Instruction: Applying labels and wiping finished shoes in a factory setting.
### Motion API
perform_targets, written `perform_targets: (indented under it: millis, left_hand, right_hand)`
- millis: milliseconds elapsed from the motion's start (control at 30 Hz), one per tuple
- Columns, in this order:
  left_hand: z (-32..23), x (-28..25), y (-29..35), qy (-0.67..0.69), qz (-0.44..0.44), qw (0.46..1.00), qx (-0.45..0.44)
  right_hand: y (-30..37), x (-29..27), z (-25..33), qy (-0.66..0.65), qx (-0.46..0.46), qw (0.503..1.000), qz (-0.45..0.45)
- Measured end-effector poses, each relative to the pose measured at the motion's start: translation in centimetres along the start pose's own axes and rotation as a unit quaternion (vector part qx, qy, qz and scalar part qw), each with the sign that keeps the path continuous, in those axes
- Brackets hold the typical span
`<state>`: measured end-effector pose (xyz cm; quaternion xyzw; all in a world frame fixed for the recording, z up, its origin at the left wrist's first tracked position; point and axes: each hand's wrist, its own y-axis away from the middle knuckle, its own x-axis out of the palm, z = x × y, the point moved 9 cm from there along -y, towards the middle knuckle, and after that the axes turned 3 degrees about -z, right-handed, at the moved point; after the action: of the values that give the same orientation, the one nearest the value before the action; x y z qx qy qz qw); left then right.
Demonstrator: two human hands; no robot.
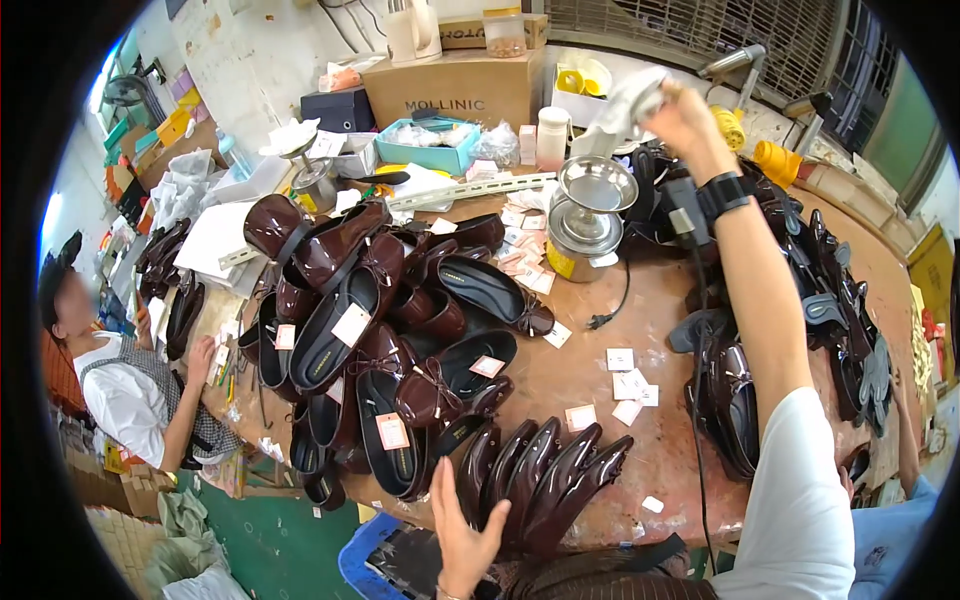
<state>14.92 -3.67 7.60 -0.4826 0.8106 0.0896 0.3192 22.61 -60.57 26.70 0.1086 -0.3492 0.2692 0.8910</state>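
Observation:
At the far right of the bench, my right hand [685,122] is raised, its fingers closed on a crumpled white cloth [622,108]. Below the cloth stands a metal can with a shallow steel dish [598,184] on top. My left hand [464,545] is low at the front edge, fingers spread and holding nothing. Just right of it, a row of glossy dark-brown shoes [545,480] leans close together. A heap of similar shoes [345,330] covers the left middle of the bench; some carry paper tags.
Loose paper tags [629,385] lie on the brown tabletop [600,330]. A black cord [697,400] runs down the right side, beside more shoes [725,400]. Boxes [455,90] line the back. One person [130,385] works at the left; another's blue sleeve [893,535] shows at right.

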Motion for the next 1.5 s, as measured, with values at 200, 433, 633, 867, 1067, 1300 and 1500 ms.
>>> perform_targets:
  millis: [200,433,633,867,1067,1300,1500]
  left_hand:
    - [-10.4,-0.9,-8.7,0.089,-0.004,0.981,0.17]
    - [-27.1,7.7,-18.6,0.147,-0.071,0.925,0.344]
    - [-29.9,14.7,-21.1,0.061,0.052,0.962,0.263]
    - [-31.7,13.7,-19.2,0.527,0.373,0.763,-0.028]
    - [-37.7,9.0,-13.2,0.551,0.469,0.69,0.028]
    - [-37.5,5.9,-14.4,0.542,0.475,0.691,0.063]
    - [-25.6,5.0,-20.9,0.493,0.243,0.834,-0.035]
  right_hand:
    - [15.2,13.5,13.8,-0.037,-0.035,0.93,0.364]
    - [29.6,11.3,23.6,-0.023,-0.074,0.933,0.353]
    - [40.4,-0.6,34.7,0.32,-0.477,0.816,0.069]
    - [40.3,-7.2,30.4,0.299,-0.293,0.893,0.166]
    - [35.2,-10.2,11.9,0.422,-0.14,0.879,0.172]
    - [36.4,-11.7,0.4,0.313,0.073,0.904,0.283]
    - [37.4,-13.0,7.4,0.313,-0.06,0.94,0.122]
